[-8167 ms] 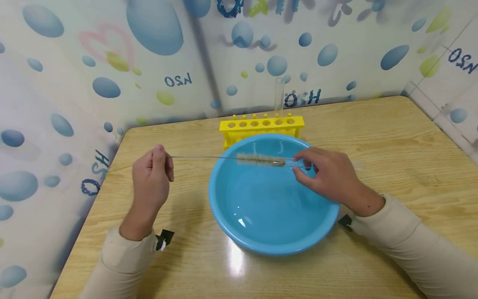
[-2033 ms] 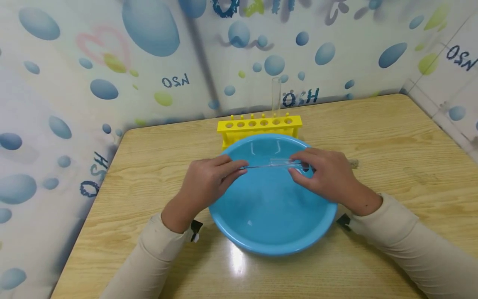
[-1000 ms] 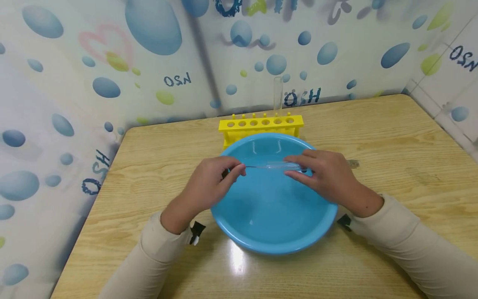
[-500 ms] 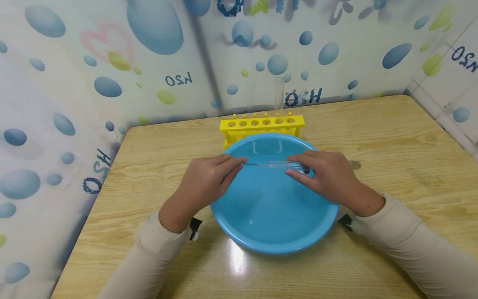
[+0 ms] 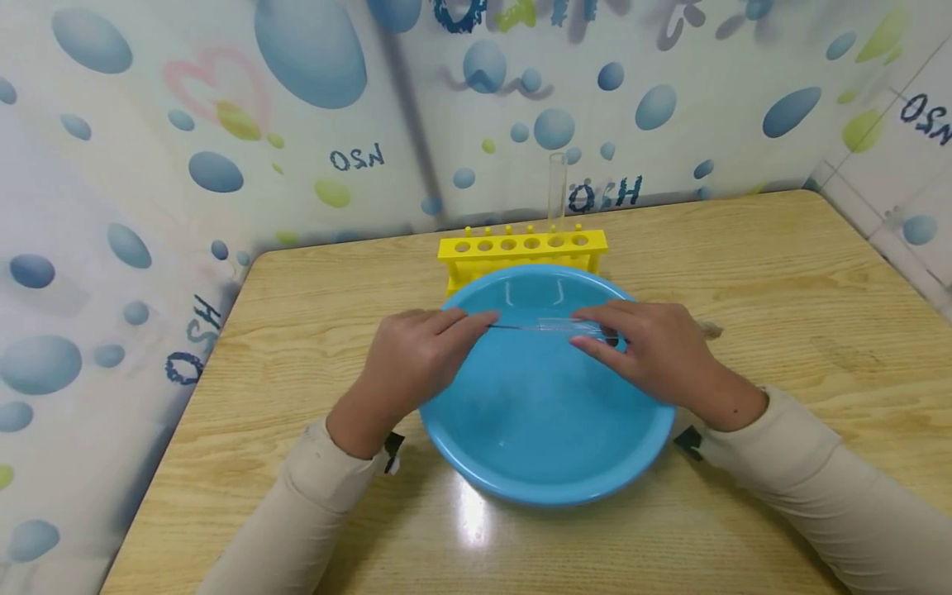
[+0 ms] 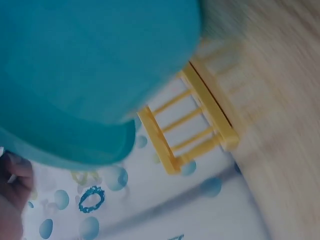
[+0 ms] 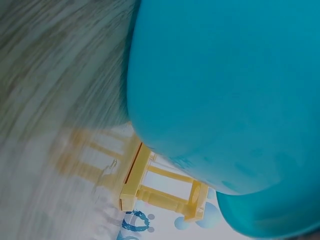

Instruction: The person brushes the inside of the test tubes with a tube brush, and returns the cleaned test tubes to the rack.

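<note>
Over the blue basin [image 5: 546, 492], my left hand [image 5: 412, 359] pinches the thin wire handle [image 5: 513, 327] of a test tube brush. My right hand [image 5: 662, 351] grips a clear glass test tube [image 5: 556, 325] lying roughly level, its open end toward the left hand. The wire runs into the tube, and the greyish bristle head [image 5: 711, 330] shows past the right hand at the tube's far end. The right hand hides the tube's middle. Fingers of a hand [image 6: 15, 182] appear at the left edge of the left wrist view; the right wrist view shows no hand clearly.
Behind the basin stands a yellow test tube rack [image 5: 524, 248], with one clear test tube [image 5: 557, 190] upright in it. The basin seems to hold water. A patterned wall [image 5: 297, 165] borders the wooden table [image 5: 781, 330] at the back and left.
Since the oldest frame, the brush head has gone from the tube's mouth to its far end, with the left hand moving right. In the last second, the left hand shifts slightly; the right stays put.
</note>
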A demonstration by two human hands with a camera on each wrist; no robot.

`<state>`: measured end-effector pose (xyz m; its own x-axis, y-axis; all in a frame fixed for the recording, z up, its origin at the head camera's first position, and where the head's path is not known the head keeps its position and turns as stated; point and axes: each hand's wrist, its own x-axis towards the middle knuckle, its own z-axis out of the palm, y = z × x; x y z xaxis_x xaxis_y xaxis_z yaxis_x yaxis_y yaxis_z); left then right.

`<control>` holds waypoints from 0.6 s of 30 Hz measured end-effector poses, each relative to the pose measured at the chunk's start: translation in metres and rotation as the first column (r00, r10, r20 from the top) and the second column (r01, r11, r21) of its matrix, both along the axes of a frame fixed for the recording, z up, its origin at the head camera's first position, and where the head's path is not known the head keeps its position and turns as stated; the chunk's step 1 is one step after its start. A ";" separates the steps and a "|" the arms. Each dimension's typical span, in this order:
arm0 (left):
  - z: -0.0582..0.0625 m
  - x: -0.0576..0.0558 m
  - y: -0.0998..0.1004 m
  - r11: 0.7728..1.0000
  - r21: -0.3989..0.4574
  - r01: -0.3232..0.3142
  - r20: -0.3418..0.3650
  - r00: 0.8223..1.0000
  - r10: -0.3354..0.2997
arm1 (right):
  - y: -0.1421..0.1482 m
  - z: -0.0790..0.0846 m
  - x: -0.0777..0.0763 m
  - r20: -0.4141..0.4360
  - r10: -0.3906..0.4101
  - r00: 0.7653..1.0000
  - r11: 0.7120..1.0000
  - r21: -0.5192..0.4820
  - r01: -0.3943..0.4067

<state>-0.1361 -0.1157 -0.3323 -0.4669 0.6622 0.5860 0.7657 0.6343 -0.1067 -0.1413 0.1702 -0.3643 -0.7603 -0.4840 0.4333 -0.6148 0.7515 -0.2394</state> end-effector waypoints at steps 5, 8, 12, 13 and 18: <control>0.000 0.003 0.007 0.991 0.086 -0.099 0.368 0.928 0.060 | -0.001 0.000 0.000 0.001 0.001 1.000 1.000 0.006 -0.001; 0.001 0.006 0.009 0.979 0.088 -0.183 0.552 0.827 0.105 | -0.002 0.000 0.001 0.000 0.004 1.000 1.000 0.017 -0.004; 0.001 0.006 0.011 0.965 0.080 -0.249 0.711 0.693 0.119 | -0.003 0.001 0.001 -0.008 0.004 1.000 1.000 0.021 -0.004; 0.001 0.006 0.011 0.962 0.082 -0.259 0.734 0.669 0.117 | -0.003 0.001 0.001 -0.009 0.004 1.000 1.000 0.020 -0.003; 0.001 0.005 0.012 0.947 0.110 -0.301 0.791 0.604 0.100 | -0.003 0.001 0.001 0.001 0.000 1.000 1.000 0.029 0.000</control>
<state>-0.1312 -0.1039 -0.3314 -0.9137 0.4024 0.0560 0.3501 0.7100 0.6109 -0.1399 0.1675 -0.3635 -0.7605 -0.4962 0.4188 -0.6147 0.7581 -0.2180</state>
